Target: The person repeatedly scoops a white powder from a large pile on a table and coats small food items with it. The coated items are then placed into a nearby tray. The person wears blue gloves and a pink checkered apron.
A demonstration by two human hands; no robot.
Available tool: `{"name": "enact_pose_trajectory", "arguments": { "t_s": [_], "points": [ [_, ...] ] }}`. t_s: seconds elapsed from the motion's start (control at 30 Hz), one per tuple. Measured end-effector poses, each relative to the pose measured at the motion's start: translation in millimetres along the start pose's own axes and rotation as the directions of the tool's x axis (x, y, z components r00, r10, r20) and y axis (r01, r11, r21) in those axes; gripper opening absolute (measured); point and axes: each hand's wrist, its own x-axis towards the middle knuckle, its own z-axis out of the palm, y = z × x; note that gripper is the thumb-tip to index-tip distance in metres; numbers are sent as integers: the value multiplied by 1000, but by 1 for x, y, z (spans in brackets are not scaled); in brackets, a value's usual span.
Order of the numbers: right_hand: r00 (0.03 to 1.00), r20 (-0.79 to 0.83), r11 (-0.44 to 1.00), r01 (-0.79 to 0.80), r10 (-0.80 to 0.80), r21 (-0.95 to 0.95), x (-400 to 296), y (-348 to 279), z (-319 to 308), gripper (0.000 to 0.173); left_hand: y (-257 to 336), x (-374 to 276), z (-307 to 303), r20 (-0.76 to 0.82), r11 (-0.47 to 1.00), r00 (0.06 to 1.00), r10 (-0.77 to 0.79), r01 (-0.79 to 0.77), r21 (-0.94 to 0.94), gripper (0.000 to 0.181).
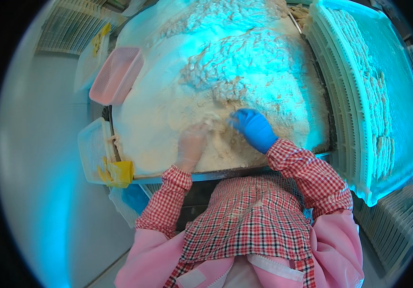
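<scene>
My left hand (pixel 193 142), in a thin see-through glove, is low over the bed of pale powder (pixel 148 144) near the table's front edge. A whitish powder-coated piece (pixel 212 119) shows at its fingertips; motion blur hides whether the fingers grip it. To its right, my right hand (pixel 255 127) wears a blue glove, its blurred fingers curled toward the left hand just above the powder. What they hold, if anything, cannot be made out. Beyond both hands lies a wide heap of wet-looking, powder-dusted pale strips or pieces (pixel 235 59).
At right, stacked white plastic trays (pixel 350 118) rise beside the table; the top one bears rows of coated strips (pixel 381 104). A pink perforated basket (pixel 118 77) sits on the left edge. Below it are a translucent bin (pixel 93 151) and a yellow cup-like item (pixel 121 172).
</scene>
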Motion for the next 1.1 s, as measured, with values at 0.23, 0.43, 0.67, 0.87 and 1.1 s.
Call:
{"name": "enact_pose_trajectory", "arguments": {
  "t_s": [0.23, 0.43, 0.67, 0.87, 1.1],
  "points": [
    [963, 194, 978, -200, 185, 59, 2, 6, -13, 17, -48, -12, 35, 306, 850, 827, -471, 518, -92, 34],
    [573, 479, -181, -499, 665, 847, -13, 24, -36, 21, -1, 9, 67, 91, 941, 965, -245, 259, -216, 26],
    [582, 648, -491, -430, 491, 758, -38, 23, -4, 35, 24, 23, 27, 547, -15, 666, -507, 628, -778, 20],
    [731, 530, -889, 238, 429, 391, -12, -14, 3, 44, 87, 9, 29, 213, 612, 871, -444, 468, -638, 19],
    [784, 462, -888, 238, 414, 393, -14, -13, 3, 45, 97, 19, 30, -70, 914, 952, -298, 263, -307, 29]
  ]
}}
